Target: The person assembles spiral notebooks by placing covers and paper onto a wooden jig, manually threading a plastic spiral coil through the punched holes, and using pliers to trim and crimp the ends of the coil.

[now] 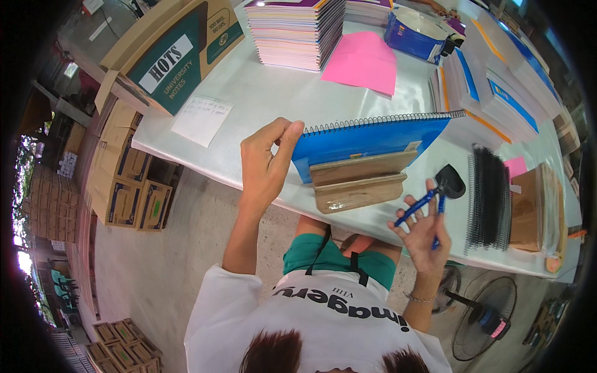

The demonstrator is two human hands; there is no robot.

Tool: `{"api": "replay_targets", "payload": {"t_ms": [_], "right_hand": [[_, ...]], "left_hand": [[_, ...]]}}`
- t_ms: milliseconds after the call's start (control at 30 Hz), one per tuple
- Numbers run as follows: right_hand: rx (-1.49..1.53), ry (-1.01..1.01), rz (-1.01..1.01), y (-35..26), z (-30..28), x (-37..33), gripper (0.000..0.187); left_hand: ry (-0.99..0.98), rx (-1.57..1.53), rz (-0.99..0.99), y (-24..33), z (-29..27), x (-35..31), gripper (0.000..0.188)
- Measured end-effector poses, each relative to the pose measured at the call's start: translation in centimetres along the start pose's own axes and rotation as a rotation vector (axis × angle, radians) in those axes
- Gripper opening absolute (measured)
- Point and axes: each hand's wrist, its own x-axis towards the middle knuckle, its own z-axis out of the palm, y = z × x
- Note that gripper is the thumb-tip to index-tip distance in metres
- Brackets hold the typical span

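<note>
A blue-covered spiral notebook [373, 142] stands on its edge, wire coil upward, in a slotted wooden holder [359, 189] at the table's near edge. My left hand [267, 158] pinches the notebook's left end, thumb beside the coil. Right of the holder, my right hand [429, 242] holds blue-handled pliers [449, 181] loosely between spread fingers. Their wide black head points away from me, apart from the notebook. The coil's loose end sticks out past the notebook's right corner. Nearest the pliers on the right lies a bundle of black spiral coils [488, 199].
The pale table [273, 99] bears a tall notebook stack [295, 34], pink paper [364, 62], a blue box [413, 34], a handwritten sheet [202, 118], a green-and-brown carton [180, 56] and more notebooks [497, 99]. A brown box [528, 208] sits far right. Fans [485, 317] stand below.
</note>
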Motion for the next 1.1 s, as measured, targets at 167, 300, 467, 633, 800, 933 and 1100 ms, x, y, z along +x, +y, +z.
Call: {"api": "replay_targets", "payload": {"t_ms": [167, 300, 467, 633, 800, 933, 1100], "right_hand": [[-0.556, 0.032, -0.016, 2.3, 3.8, 2.4, 0.087], [-0.908, 0.070, -0.157, 2.6, 6.5, 4.4, 0.083], [-0.856, 0.436, -0.877, -0.6, 4.9, 10.4, 0.062], [-1.038, 0.068, -0.841, -7.7, 0.2, 14.4, 0.048], [-0.859, -0.068, -0.808, -9.6, -2.6, 15.2, 0.039], [-1.020, 0.103, -0.770, -10.2, -1.6, 14.4, 0.036], [-1.243, 0.393, -1.040, -6.9, 2.4, 11.5, 0.037]], "left_hand": [[0.142, -0.124, 0.127, 0.6, 1.4, 0.0, 0.022], [0.015, -0.150, 0.128, -1.0, 0.9, -0.2, 0.019], [-0.032, -0.059, 0.077, -0.7, 0.0, -0.4, 0.020], [0.063, -0.203, 0.126, -0.3, 1.1, -0.5, 0.021], [0.037, -0.244, 0.076, -0.5, 1.0, -0.7, 0.018], [0.029, -0.243, 0.073, -1.0, 1.1, -0.5, 0.017], [0.039, -0.395, 0.032, -0.9, 1.7, -1.1, 0.018]]}}
